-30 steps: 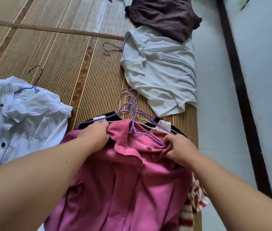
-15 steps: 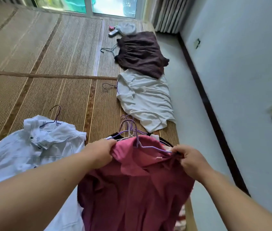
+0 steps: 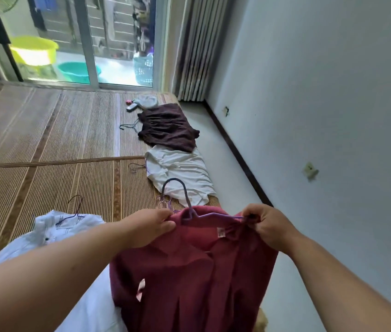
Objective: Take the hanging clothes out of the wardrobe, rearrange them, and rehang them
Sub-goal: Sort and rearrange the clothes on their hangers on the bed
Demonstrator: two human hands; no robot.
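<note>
A pink shirt (image 3: 196, 271) hangs from a purple hanger (image 3: 189, 207) and is lifted off the mat. My left hand (image 3: 151, 227) grips its left shoulder. My right hand (image 3: 265, 225) pinches the right shoulder at the hanger's end. More purple hanger hooks (image 3: 164, 203) show just behind the shirt; the clothes under it are hidden. On the mat lie a white shirt (image 3: 180, 173), a dark brown garment (image 3: 168, 128) farther back, and a white striped shirt (image 3: 53, 231) at the left, each with a hanger.
The woven mat (image 3: 46, 144) covers the floor on the left. A strip of pale floor (image 3: 228, 178) runs along the white wall at the right. A glass sliding door (image 3: 89, 39) and a curtain (image 3: 189, 49) stand at the back, with small items (image 3: 141, 103) near them.
Both hands have raised the pink shirt on its hanger off the pile. My view has tilted upward, bringing the door and curtain into sight.
</note>
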